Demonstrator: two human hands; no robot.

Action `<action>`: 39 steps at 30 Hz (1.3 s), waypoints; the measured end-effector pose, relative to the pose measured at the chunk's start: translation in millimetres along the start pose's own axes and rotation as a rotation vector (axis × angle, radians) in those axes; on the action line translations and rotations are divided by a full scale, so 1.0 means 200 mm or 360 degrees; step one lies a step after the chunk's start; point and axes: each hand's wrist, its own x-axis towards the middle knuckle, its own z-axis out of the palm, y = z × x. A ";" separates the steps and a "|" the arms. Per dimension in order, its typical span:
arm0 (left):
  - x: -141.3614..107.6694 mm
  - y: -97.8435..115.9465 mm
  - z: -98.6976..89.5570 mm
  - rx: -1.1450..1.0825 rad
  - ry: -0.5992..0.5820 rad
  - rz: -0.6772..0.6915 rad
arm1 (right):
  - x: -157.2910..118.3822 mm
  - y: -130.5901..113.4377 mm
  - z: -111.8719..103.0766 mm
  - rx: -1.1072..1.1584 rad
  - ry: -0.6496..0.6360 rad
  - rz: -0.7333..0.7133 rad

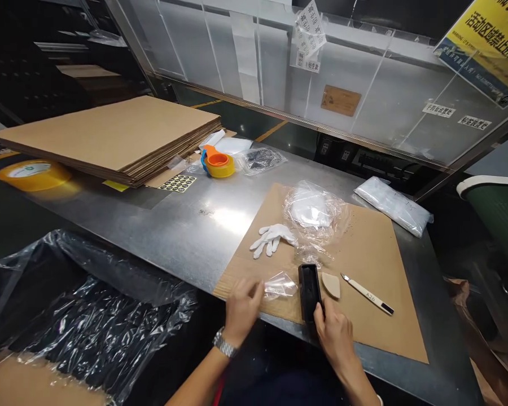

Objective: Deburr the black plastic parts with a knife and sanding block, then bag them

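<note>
My right hand [334, 327] grips the near end of a black, open-topped rectangular case [309, 293] over the cardboard sheet [368, 248]. My left hand [243, 307], slightly blurred, has its thumb and fingers pinched at the left end of a small clear plastic bag [280, 286]. Just right of the case lies a beige wedge-shaped pad [331, 285]. A white utility knife [367, 293] marked A26 rests farther right, its tip pointing away from me. Beyond my left hand is a white glove [273, 239], lying flat.
Crumpled clear bags [315, 208] lie at the cardboard's back. A wrapped plastic pack [393, 206] sits at the table's back right. Left are an orange tape dispenser [218, 162], a sticker sheet [178, 183], stacked cardboard [110, 132] and a yellow tape roll [34, 175]. A plastic-lined box [88, 316] stands lower left.
</note>
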 end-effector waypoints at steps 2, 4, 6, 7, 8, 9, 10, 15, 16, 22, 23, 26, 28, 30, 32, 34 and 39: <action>0.11 -0.07 -0.01 -0.0044 0.0274 -0.0067 | -0.01 0.00 -0.02 0.0040 0.0019 -0.0023; 0.20 -0.13 -0.04 -0.0057 0.0620 -0.0135 | -0.02 0.01 -0.03 0.0097 0.0036 -0.0047; 0.23 -0.14 -0.06 -0.0067 0.0777 -0.0105 | -0.03 0.01 -0.05 0.0168 0.0057 -0.0064; 0.21 -0.13 -0.07 -0.0076 0.0752 -0.0047 | -0.03 0.02 -0.05 0.0205 0.0068 -0.0067; 0.18 -0.10 -0.07 -0.0089 0.0669 0.0030 | -0.04 0.02 -0.05 0.0242 0.0077 -0.0067; 0.13 -0.07 -0.07 -0.0105 0.0522 0.0119 | -0.05 0.02 -0.05 0.0277 0.0080 -0.0065; 0.08 -0.03 -0.07 -0.0119 0.0345 0.0193 | -0.06 0.03 -0.05 0.0311 0.0075 -0.0062; -0.08 0.04 -0.07 -0.0050 -0.0121 0.0078 | -0.10 0.04 -0.07 0.0479 -0.0078 -0.0046; -0.08 0.03 -0.08 -0.0034 -0.0151 -0.0002 | -0.10 0.03 -0.08 0.0506 -0.0117 -0.0051; 0.08 0.01 -0.12 0.0009 -0.0285 -0.0266 | -0.12 -0.09 -0.12 0.1049 -0.0709 -0.0109; 0.10 0.03 -0.12 0.0015 -0.0295 -0.0277 | -0.13 -0.12 -0.12 0.1207 -0.0839 -0.0083; 0.12 0.08 -0.10 0.0001 -0.0336 -0.0273 | -0.15 -0.18 -0.08 0.1621 -0.1170 0.0146; 0.10 0.10 -0.08 -0.0026 -0.0371 -0.0252 | -0.16 -0.20 -0.04 0.1781 -0.1280 0.0351; 0.09 0.11 -0.07 -0.0066 -0.0406 -0.0221 | -0.16 -0.20 -0.01 0.1825 -0.1301 0.0483; 0.07 0.11 -0.07 -0.0129 -0.0456 -0.0170 | -0.15 -0.20 0.01 0.1805 -0.1287 0.0535; 0.07 0.10 -0.08 -0.0209 -0.0517 -0.0102 | -0.14 -0.18 0.02 0.1767 -0.1264 0.0550; 0.06 0.06 -0.12 -0.0324 -0.0655 0.0049 | -0.14 -0.14 0.04 0.1591 -0.1145 0.0557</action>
